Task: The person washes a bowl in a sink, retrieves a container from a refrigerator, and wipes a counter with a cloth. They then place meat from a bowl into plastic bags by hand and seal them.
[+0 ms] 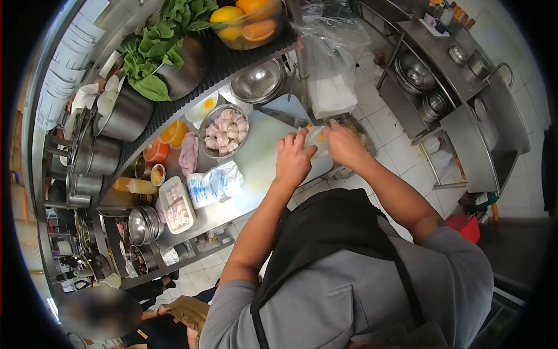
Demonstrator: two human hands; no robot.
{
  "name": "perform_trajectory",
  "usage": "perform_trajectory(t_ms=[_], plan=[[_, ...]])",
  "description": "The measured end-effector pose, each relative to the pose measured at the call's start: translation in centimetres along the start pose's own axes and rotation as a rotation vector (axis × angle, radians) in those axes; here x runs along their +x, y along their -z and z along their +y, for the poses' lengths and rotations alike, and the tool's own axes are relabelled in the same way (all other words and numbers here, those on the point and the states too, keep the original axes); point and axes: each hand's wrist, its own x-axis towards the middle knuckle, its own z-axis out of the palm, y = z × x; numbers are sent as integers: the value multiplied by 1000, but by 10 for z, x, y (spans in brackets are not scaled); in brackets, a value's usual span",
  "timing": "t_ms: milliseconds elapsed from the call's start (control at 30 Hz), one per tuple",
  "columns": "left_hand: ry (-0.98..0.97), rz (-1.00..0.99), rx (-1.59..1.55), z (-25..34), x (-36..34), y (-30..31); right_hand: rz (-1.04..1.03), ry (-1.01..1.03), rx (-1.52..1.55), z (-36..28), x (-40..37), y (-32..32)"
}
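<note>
My left hand (294, 156) is over the right end of the pale green cutting board (261, 136), its fingers bent at the edge of a translucent plastic piece (315, 137) with orange bits showing through. On the other side, my right hand (346, 145) is closed on that same plastic. What kind of plastic item it is, I cannot tell. Just beyond my fingers lies a large knife (285, 117), blade flat across the board. A metal bowl (244, 146) of pale pink, rolled meat pieces stands left of the board.
A plastic packet with blue print (216, 184) and a white tray of meat (177, 205) lie on the left counter. Above is a shelf with leafy greens (152, 58) and a bowl of citrus (247, 26). A colander (258, 81) sits behind. A person (168, 317) stands lower left holding brown paper.
</note>
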Motion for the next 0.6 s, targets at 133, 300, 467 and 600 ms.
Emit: perform_trajectory(t_ms=[133,300,467,600], plan=[[429,49,-3,-5,-4,-11,-55,32,1,-27,-8,11],[434,66,-178,-12,-8,-12,-127,-30,30,-32,-7,6],[356,140,-149,0,-9,-2,-95,-6,5,-19,-8,-3],[327,114,-215,-8,-11,-22,-101,-19,6,-18,-9,1]])
